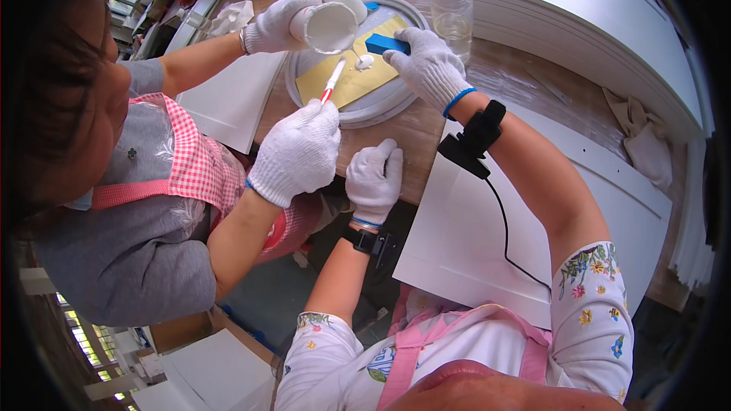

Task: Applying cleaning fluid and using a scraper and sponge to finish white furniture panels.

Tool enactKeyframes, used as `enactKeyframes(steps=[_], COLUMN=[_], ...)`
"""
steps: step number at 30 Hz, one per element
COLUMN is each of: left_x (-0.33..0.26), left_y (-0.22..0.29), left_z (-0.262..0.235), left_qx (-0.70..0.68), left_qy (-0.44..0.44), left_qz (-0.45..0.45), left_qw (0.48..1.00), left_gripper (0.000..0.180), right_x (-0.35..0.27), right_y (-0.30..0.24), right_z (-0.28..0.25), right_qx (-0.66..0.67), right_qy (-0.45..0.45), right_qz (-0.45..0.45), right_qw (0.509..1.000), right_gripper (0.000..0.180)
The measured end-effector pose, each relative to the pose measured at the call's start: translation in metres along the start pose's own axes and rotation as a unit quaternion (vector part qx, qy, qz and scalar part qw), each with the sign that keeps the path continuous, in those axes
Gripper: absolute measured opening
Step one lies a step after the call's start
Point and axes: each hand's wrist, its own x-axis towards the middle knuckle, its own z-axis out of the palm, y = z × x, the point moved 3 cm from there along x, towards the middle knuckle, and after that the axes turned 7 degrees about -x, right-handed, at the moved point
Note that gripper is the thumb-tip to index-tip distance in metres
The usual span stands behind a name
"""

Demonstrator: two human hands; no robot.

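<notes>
Right hand (pixel 428 65), gloved, upper centre of frame, pinching a small blue block (pixel 387 44) against the yellow sheet (pixel 352 84) lying in a round white tray (pixel 381 110). Block looks light, stiff, easy to slip under cotton gloves; best taken by its long sides. Left hand (pixel 375 180), fingers pressed together, empty, resting flat at the wooden table edge (pixel 415 154) mid-frame. Co-worker's gloved hands crowd the tray's left with a white cup (pixel 329 27) and small brush (pixel 332 81). Clear bottle (pixel 452 9) just beside, upper right; little open room.
</notes>
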Motion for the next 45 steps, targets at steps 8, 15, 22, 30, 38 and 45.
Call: enactKeyframes(steps=[8, 15, 22, 30, 38, 45], left_x=[-0.001, -0.001, -0.004, -0.009, -0.012, -0.015], left_y=[-0.002, 0.002, 0.002, 0.0, 0.001, -0.004], left_z=[0.003, 0.002, 0.004, 0.01, 0.015, 0.02], left_qx=[-0.011, -0.009, -0.019, -0.021, -0.01, -0.012], left_qy=[0.021, 0.026, 0.036, 0.049, 0.05, 0.065], left_qz=[0.008, 0.022, 0.04, 0.058, 0.069, 0.082], left_qw=[1.0, 0.999, 0.998, 0.997, 0.996, 0.994], left_gripper=[0.011, 0.013, 0.013, 0.014, 0.015, 0.015], right_x=[0.006, 0.006, 0.011, 0.014, 0.014, 0.008], right_y=[0.003, 0.0, -0.007, -0.004, 0.004, 0.006], right_z=[0.005, -0.004, -0.012, -0.008, -0.007, -0.004], right_qx=[-0.011, -0.013, 0.009, -0.005, -0.002, 0.014], right_qy=[0.02, 0.028, 0.05, 0.068, 0.112, 0.171], right_qz=[-0.02, -0.033, -0.076, -0.098, -0.116, -0.145], right_qw=[1.0, 0.999, 0.996, 0.993, 0.987, 0.974], right_gripper=[0.052, 0.051, 0.049, 0.049, 0.049, 0.042])
